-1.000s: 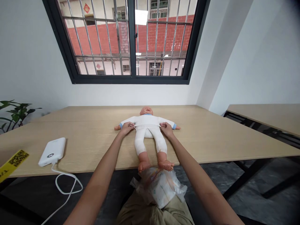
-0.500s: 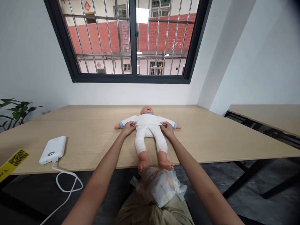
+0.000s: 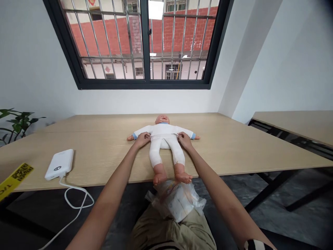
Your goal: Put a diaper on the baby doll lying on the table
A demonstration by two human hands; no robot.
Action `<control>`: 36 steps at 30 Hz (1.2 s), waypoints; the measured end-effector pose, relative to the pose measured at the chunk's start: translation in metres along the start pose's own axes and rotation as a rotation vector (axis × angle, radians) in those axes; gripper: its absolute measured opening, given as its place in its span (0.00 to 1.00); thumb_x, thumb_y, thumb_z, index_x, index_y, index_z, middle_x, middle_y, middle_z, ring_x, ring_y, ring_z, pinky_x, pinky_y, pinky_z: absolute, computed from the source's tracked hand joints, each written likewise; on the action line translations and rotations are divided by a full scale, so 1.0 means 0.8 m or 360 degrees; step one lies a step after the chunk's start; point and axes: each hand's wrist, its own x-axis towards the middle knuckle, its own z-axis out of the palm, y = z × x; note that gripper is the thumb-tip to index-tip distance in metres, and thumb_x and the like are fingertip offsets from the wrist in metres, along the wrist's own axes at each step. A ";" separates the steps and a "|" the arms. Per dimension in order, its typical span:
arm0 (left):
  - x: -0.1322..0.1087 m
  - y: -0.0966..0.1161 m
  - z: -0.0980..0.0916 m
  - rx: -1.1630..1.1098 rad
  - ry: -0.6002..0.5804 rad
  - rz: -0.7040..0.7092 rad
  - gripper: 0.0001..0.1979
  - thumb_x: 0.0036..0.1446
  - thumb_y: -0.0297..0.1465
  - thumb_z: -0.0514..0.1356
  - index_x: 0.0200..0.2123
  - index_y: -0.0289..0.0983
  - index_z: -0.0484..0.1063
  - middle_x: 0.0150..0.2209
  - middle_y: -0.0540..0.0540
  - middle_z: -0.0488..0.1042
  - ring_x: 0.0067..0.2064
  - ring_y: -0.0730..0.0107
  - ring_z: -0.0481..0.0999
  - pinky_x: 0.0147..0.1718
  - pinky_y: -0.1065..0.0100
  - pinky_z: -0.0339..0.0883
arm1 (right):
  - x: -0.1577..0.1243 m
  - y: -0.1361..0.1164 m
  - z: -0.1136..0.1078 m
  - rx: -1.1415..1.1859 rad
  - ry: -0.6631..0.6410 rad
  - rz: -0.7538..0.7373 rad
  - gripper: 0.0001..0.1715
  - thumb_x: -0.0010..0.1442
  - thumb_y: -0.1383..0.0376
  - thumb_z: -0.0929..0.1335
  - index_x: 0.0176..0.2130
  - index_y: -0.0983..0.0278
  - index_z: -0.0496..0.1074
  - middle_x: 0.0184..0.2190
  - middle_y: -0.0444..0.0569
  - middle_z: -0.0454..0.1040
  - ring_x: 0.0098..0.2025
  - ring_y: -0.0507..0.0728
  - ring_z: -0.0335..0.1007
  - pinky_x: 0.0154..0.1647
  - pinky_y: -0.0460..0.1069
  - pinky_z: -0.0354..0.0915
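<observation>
A baby doll lies on its back on the wooden table, arms spread, feet hanging over the near edge. It wears a white long-sleeved top with blue cuffs and collar, and white trousers. My left hand is closed at the doll's waist on the left, fingertips pinching the hem of the top. On the opposite side of the waist, my right hand pinches the same hem. A padded white piece shows between the doll's thighs. Both thumbs are only partly visible.
On my lap rests a clear plastic bag with white, diaper-like contents. A white power bank with a cable lies at the table's left, near a yellow QR tag and a plant. A barred window is behind.
The doll's hem, stretched between both hands before, now lies lower and flatter at the waist. My hands stay at its sides. The view has shifted slightly.
</observation>
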 end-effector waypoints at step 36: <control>-0.381 0.051 0.091 -0.0541 -0.0604 -0.0288 0.19 0.59 0.46 0.59 0.45 0.37 0.72 0.46 0.43 0.75 0.49 0.62 0.72 0.52 0.64 0.62 | -0.330 -0.050 -0.164 0.0669 -0.1145 0.0697 0.26 0.51 0.57 0.76 0.47 0.64 0.71 0.39 0.49 0.77 0.39 0.55 0.74 0.44 0.48 0.70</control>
